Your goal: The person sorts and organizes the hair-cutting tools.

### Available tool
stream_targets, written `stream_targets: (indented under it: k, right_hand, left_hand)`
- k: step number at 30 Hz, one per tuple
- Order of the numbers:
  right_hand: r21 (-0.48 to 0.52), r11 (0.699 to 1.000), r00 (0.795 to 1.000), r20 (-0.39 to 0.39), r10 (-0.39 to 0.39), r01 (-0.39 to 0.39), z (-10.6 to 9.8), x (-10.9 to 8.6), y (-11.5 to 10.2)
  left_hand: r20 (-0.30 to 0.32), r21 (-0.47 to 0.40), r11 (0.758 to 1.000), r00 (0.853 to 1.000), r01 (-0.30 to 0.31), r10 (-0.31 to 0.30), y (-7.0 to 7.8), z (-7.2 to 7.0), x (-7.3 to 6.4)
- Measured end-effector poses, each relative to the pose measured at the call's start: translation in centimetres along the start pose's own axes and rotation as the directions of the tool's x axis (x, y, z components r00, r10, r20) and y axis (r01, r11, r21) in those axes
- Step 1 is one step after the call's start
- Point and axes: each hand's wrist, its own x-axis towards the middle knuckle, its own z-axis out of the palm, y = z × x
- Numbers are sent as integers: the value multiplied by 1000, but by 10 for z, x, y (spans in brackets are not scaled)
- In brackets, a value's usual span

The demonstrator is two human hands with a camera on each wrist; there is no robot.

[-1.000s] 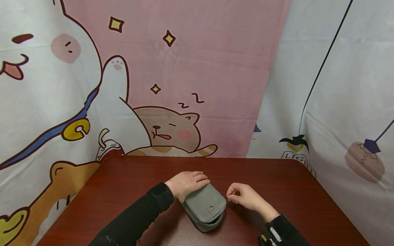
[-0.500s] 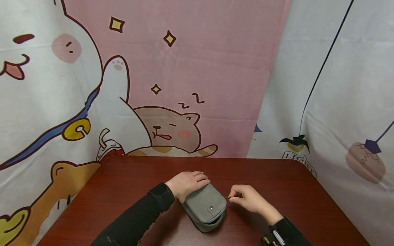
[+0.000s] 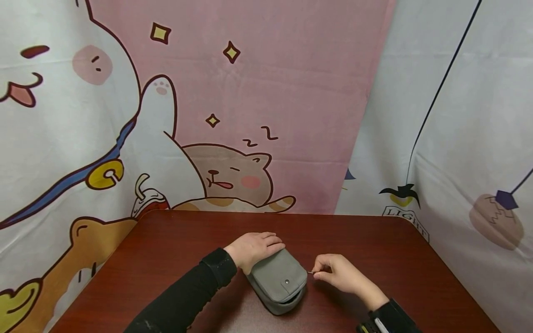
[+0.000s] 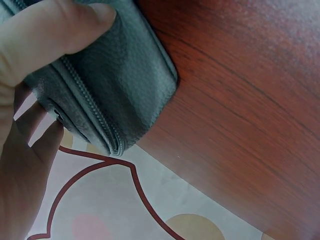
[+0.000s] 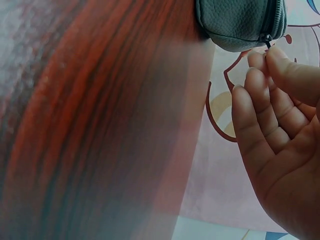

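A grey-green leather zip pouch (image 3: 278,277) lies on the table, with a small metal snap (image 3: 287,281) on its top and a dark gap at its near end. My left hand (image 3: 255,250) grips its far left end. In the left wrist view the thumb (image 4: 75,30) presses one side while the fingers reach round the other. At the pouch's right side my right hand (image 3: 341,274) pinches the zipper pull (image 5: 268,44) between thumb and forefinger. Its other fingers are loosely bent. The zipper teeth (image 5: 278,15) run along the pouch's edge above the pull.
The reddish-brown wooden table (image 3: 200,231) reaches back to a cartoon-printed cloth (image 3: 291,92) hanging behind it. White cloth (image 3: 458,115) hangs along the right side.
My right hand has moved slightly right and toward me, still pinching the zipper pull. The left hand and the pouch stay almost where they were.
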Motion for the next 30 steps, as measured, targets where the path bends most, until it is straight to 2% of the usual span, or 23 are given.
stream_targets:
  k: [9, 17, 23, 30]
  right_hand:
    - [-56, 994, 995, -29, -98, 97, 2, -7, -4]
    - [-97, 989, 992, -41, -120, 115, 3, -10, -7]
    - [-137, 975, 981, -55, -185, 176, 4, -10, -7]
    - [-124, 969, 975, -35, -217, 211, 3, -11, -9]
  left_hand:
    - [37, 4, 1000, 999, 15, -15, 0, 0, 1]
    - [19, 12, 1000, 1000, 10, -10, 0, 0, 1]
    - [17, 2, 1000, 1000, 5, -5, 0, 1, 0]
    - [-7, -18, 1000, 1000, -2, 2, -1, 3, 0]
